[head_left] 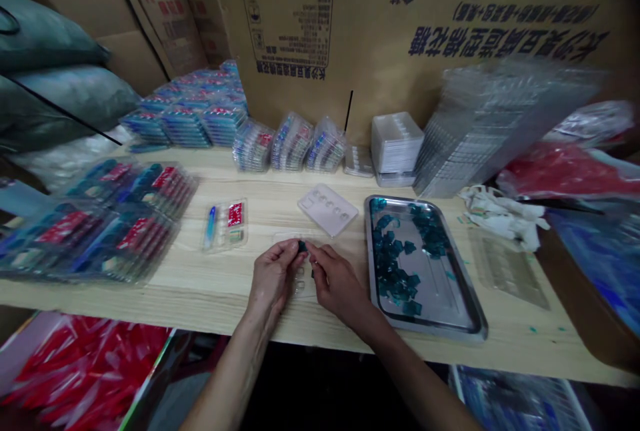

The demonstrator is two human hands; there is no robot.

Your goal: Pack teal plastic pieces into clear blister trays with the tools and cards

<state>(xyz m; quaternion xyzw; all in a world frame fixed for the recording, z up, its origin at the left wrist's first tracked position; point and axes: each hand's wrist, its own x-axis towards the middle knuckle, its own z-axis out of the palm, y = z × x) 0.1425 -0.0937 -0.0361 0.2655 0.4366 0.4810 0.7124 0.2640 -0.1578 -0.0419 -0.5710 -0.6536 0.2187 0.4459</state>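
Note:
My left hand (pixel 273 277) is closed, thumb and forefinger pinching a small dark teal piece (pixel 302 246). From the other side my right hand (pixel 337 281) is closed too, its fingertips pressed on the same piece. Beneath the hands lies a clear plastic blister tray (pixel 300 284) with small moulded hollows, partly hidden by the fingers. To the right stands a metal tray (pixel 465 297) with many loose teal translucent pieces (pixel 393 264) in it. A white moulded tray (pixel 327 209) rests just beyond the hands. Left of them is a filled clear pack (pixel 225 224) with a blue pen-like stick and a red packet.
Stacked filled packs (pixel 135 231) cover the table's left side. Along the back stand packs (pixel 290 141), white trays (pixel 395 144) and a tall leaning stack of clear plastic (pixel 495 124). Crumpled white gloves (pixel 503 214) lie right. Red packets (pixel 90 371) fill a box below the left edge.

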